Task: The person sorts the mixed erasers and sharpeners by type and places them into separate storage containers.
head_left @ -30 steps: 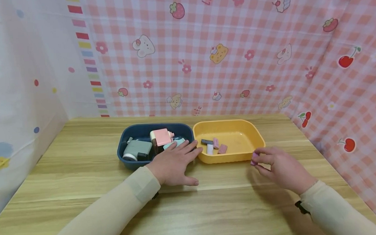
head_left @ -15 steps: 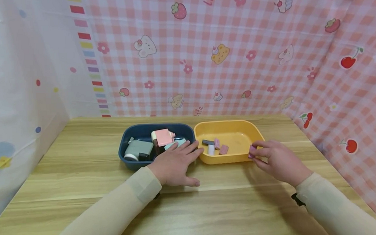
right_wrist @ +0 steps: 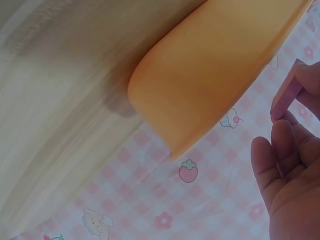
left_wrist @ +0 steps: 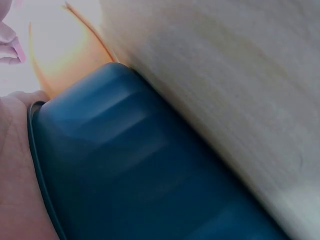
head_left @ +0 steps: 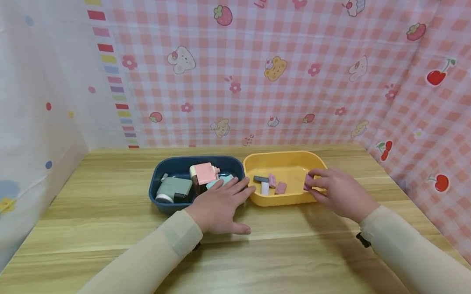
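Observation:
My right hand (head_left: 342,193) pinches a small purple block (head_left: 307,181) between thumb and fingers, over the right end of the yellow basket (head_left: 287,200). In the right wrist view the block (right_wrist: 287,95) is a flat, rectangular piece, held above the basket's rim. My left hand (head_left: 218,209) lies with fingers spread across the near right rim of the dark blue basket (head_left: 169,207); the left wrist view shows the palm (left_wrist: 17,165) against that rim. Inside the yellow basket lie a dark grey block (head_left: 261,178), a white block (head_left: 265,188) and two pinkish blocks (head_left: 280,188).
In the blue basket sit a grey-green boxy item (head_left: 176,188), a pink boxy item (head_left: 204,173) and a light teal piece (head_left: 221,181), partly hidden by my left fingers. Both baskets stand side by side on a wooden table (head_left: 240,261), before a pink checked cloth (head_left: 232,77).
My right hand has moved left and slightly up with the purple block, from the basket's right front corner to over its right end. The left hand stays on the blue rim.

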A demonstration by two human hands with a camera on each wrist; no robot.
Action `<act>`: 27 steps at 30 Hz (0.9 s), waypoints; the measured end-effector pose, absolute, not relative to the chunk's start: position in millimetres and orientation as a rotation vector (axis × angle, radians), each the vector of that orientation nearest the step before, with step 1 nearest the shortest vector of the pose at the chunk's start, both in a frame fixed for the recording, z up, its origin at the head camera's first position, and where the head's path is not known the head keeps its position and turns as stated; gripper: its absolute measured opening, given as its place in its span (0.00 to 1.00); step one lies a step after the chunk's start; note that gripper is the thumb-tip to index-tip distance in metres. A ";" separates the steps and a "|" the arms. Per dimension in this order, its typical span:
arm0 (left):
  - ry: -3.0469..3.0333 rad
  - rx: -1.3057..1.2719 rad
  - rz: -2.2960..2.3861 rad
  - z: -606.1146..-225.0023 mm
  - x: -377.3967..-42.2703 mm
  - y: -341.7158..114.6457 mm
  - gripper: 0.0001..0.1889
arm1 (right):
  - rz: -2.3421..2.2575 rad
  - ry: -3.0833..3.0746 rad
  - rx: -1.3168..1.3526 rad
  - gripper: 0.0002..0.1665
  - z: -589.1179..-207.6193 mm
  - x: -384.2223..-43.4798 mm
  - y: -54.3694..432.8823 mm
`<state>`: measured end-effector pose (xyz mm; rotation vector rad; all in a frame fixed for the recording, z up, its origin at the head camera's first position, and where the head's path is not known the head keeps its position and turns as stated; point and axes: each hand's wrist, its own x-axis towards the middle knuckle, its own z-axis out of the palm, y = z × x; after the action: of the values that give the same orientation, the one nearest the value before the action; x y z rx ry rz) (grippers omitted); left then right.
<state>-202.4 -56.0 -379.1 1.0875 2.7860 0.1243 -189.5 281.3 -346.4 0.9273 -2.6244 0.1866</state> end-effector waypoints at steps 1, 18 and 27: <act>2.786 1.088 0.126 -379.1 -202.3 -55.9 0.54 | 0.182 -2.628 0.927 0.07 -346.4 -191.0 280.6; 2.789 1.091 0.131 -381.2 -203.8 -56.0 0.54 | 0.204 -2.731 0.831 0.09 -346.5 -209.1 268.0; 2.790 1.094 0.131 -380.3 -203.3 -55.7 0.54 | 0.209 -2.701 0.879 0.07 -349.7 -218.9 259.0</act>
<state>-203.3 -55.7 -380.3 1.0943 2.7895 0.1305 -218.9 259.0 -349.7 0.8789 -2.7006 0.2091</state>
